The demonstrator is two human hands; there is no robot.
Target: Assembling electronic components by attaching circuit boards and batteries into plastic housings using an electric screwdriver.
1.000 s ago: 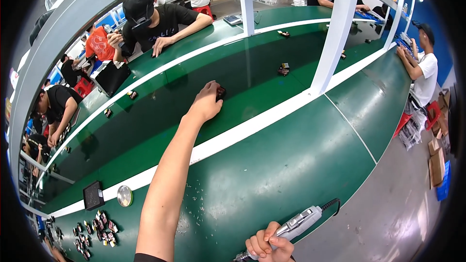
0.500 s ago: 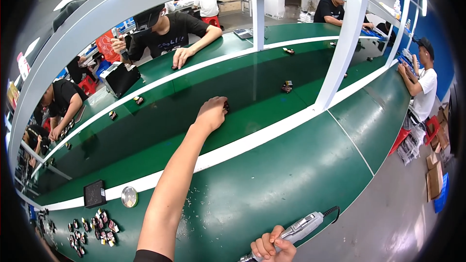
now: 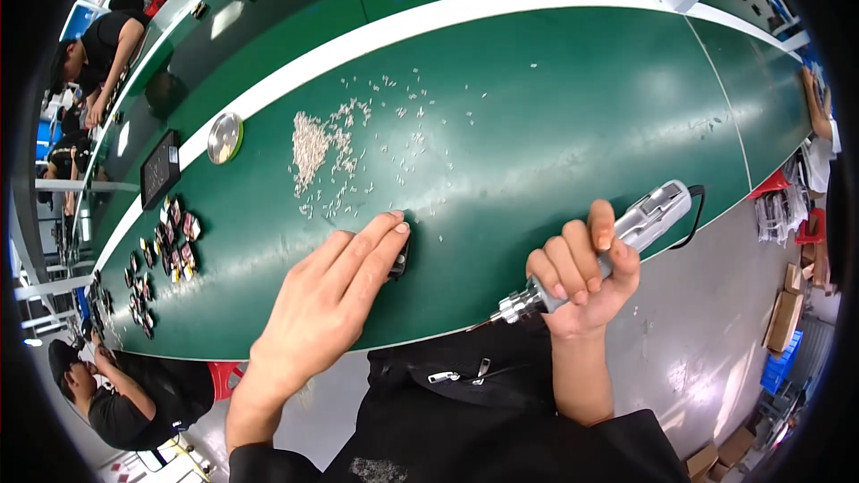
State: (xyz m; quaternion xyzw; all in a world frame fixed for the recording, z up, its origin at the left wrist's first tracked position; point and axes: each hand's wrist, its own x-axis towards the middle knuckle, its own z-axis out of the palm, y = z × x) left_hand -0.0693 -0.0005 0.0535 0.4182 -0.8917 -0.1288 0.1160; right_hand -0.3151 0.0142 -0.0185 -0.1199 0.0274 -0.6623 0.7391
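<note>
My right hand (image 3: pixel 586 273) is closed around a grey electric screwdriver (image 3: pixel 658 215). Its metal bit end points down and left, over the table's near edge, and a black cord leaves its back end. My left hand (image 3: pixel 331 295) rests on the green tabletop with its fingers together over a small black part (image 3: pixel 400 263). Most of that part is hidden under the fingers. Just beyond them lies a scattered pile of tiny pale pieces, probably small screws (image 3: pixel 310 150).
To the left sit several small black assemblies (image 3: pixel 177 237) with coloured labels, a black tray (image 3: pixel 161 168) and a round clear-lidded dish (image 3: pixel 225 138). A white rail (image 3: pixel 403 22) separates the tabletop from the dark green belt beyond. Other people work at the left and right.
My left hand has come back from the belt to the near tabletop with a small dark part. The view has tilted down; the right hand still grips the screwdriver.
</note>
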